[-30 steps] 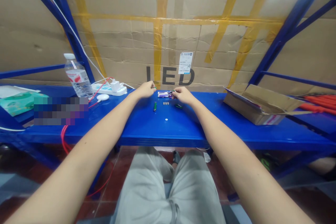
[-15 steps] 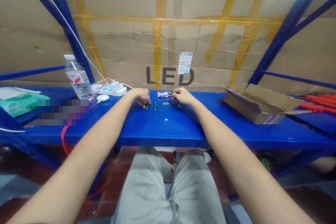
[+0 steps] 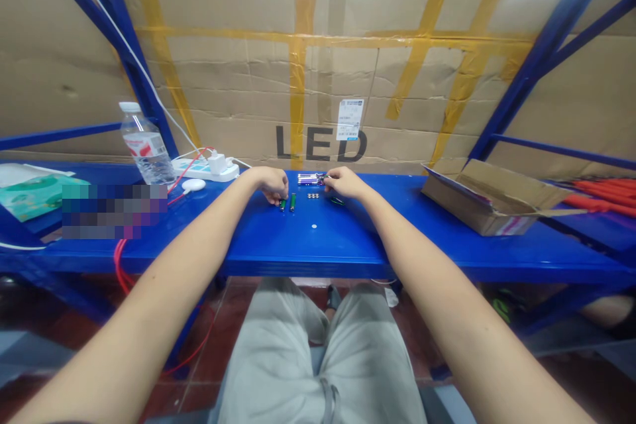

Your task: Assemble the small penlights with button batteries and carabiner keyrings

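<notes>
On the blue table, my left hand (image 3: 275,184) is closed, its fingertips pinching the top of a small green cylinder (image 3: 283,205) with a shiny end. A second green cylinder (image 3: 293,202) stands or lies just right of it; the two are side by side. My right hand (image 3: 345,182) is closed too, fingertips together at the right end of a row of shiny purple cylinders (image 3: 310,179). What it pinches is too small to make out. Below that hand lies a dark green piece (image 3: 338,201). Between the hands sit several tiny silvery round pieces (image 3: 313,196).
A small white disc (image 3: 314,226) lies nearer the table's front edge. To the right stands an open cardboard box (image 3: 484,212). At the left are a water bottle (image 3: 146,149), a power strip (image 3: 206,171) with cables, and a green packet (image 3: 34,195). Large cardboard (image 3: 238,93) backs the table.
My left hand has shifted slightly right, bringing its green cylinder close beside the other one. My right hand stays almost in place at the purple cylinders.
</notes>
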`<state>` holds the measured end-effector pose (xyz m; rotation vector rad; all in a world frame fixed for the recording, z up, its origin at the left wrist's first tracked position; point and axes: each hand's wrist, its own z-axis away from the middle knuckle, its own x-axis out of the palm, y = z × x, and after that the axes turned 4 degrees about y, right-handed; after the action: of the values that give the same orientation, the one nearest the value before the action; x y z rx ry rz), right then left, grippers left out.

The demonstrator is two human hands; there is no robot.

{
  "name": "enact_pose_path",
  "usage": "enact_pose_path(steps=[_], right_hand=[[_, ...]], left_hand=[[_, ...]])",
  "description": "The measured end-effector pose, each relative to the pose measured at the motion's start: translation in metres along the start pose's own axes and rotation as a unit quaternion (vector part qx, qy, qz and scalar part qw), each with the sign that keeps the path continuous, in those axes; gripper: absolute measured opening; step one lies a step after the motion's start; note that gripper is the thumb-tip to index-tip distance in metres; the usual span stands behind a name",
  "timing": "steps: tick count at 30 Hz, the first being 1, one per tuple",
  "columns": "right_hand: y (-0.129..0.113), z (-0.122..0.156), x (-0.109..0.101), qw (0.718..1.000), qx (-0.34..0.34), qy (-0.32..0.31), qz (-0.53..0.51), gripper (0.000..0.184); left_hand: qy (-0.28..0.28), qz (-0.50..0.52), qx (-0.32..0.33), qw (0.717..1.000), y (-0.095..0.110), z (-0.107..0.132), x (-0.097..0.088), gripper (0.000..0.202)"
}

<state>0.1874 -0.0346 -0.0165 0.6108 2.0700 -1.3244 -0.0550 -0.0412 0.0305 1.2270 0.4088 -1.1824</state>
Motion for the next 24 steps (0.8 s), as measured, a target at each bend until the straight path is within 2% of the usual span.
enact_pose_path(steps=[2, 6, 8, 14, 24], right_hand=[[0.0018, -0.0012, 0.0009, 1.0, 0.001, -0.001, -0.002, 0.022], [0.0035, -0.0029, 0.0026, 1.0, -0.009, -0.001, -0.005, 0.021], [0.0029, -0.003, 0.0029, 1.0, -0.018, 0.0, -0.004, 0.021], [-0.0009, -0.0008, 0.0016, 1.0, -0.02, 0.003, 0.008, 0.023], [0.0028, -0.0034, 0.0031, 1.0, -0.012, 0.0, 0.0, 0.021]], left_hand=[[0.014, 0.001, 0.003, 1.0, -0.0012, -0.0025, -0.0008, 0.014], [0.11, -0.007, -0.006, 0.994, -0.0033, -0.0085, -0.003, 0.019], [0.131, -0.002, -0.016, 0.991, -0.0042, -0.0097, -0.0033, 0.019], [0.032, 0.037, -0.028, 0.998, -0.0059, -0.0054, -0.0002, 0.019], [0.055, 0.045, -0.007, 0.997, -0.0027, -0.0078, 0.0063, 0.015]])
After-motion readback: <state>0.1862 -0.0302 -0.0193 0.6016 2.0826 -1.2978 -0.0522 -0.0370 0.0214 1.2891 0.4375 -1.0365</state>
